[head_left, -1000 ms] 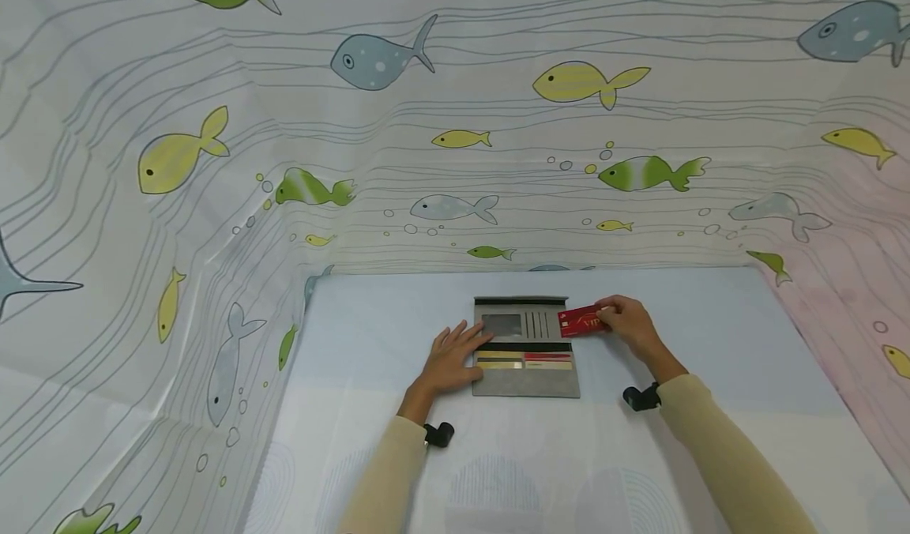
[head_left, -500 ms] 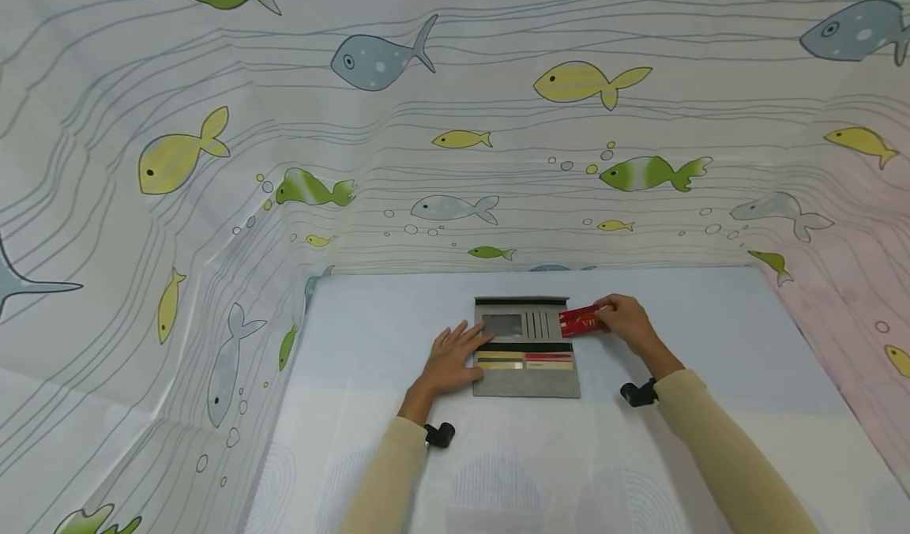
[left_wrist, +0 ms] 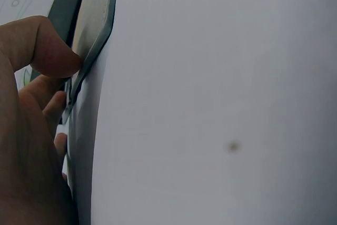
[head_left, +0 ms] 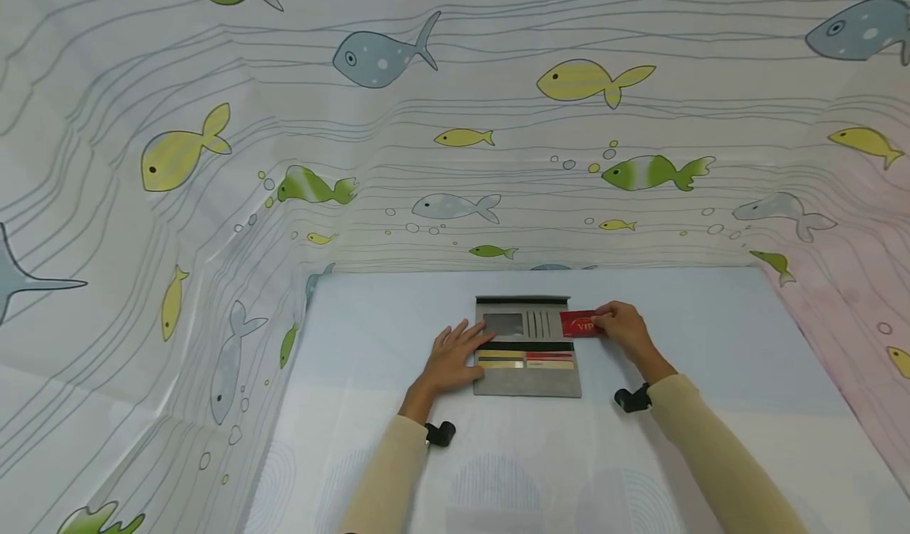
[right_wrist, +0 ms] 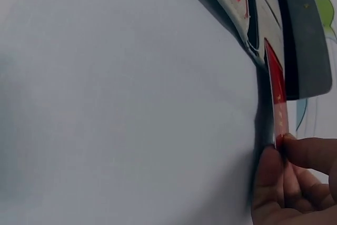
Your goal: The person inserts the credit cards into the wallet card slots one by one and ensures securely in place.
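A grey wallet [head_left: 527,384] lies unfolded on the table, with several gold, red and cream cards [head_left: 524,359] tucked in its lower half. My left hand [head_left: 449,360] rests on its left edge, fingers spread; in the left wrist view the thumb [left_wrist: 58,56] touches the wallet's border. At the right side, my right hand [head_left: 629,332] pinches a red VIP card [head_left: 578,325] by its right end between thumb and fingers. The right wrist view has the far end of this card [right_wrist: 276,80] inside a slot opening at the wallet's side edge.
The wallet's upper half has a dark clear window [head_left: 503,325] and several vertical slots [head_left: 538,325]. A black-edged flap [right_wrist: 305,35] stands up along its far side. White table [head_left: 569,447] surrounds it, and a fish-print sheet [head_left: 384,155] hangs behind and at both sides.
My right hand has shifted slightly toward me and to the left, and the red card has turned from tilted to nearly level with the wallet. The left hand stays in place.
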Demonstrator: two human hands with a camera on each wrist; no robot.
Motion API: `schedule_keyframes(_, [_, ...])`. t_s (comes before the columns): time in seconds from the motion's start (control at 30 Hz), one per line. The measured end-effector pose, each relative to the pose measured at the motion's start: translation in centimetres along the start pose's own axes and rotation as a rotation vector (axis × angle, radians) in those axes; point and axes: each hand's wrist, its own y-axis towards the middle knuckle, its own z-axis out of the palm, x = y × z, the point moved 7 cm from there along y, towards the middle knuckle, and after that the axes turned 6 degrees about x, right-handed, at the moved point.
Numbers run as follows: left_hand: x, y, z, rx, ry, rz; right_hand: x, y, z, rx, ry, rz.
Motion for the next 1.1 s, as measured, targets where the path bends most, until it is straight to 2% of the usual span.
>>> schedule_keyframes(0.43, [-0.1,0.1,-0.1,0.012,0.001,-0.013,0.2,0.0,0.6,-0.023,-0.024,0.019])
schedule_keyframes(0.97, [-0.6,-0.2,-0.7,-0.010,-0.019,0.017,1.1,-0.2,1.4,0.006,-0.053,-0.006])
schedule_keyframes(1.1, [-0.5,0.0,-0.4,-0.004,-0.011,0.004,1.3,-0.2,1.6,0.026,-0.042,-0.023])
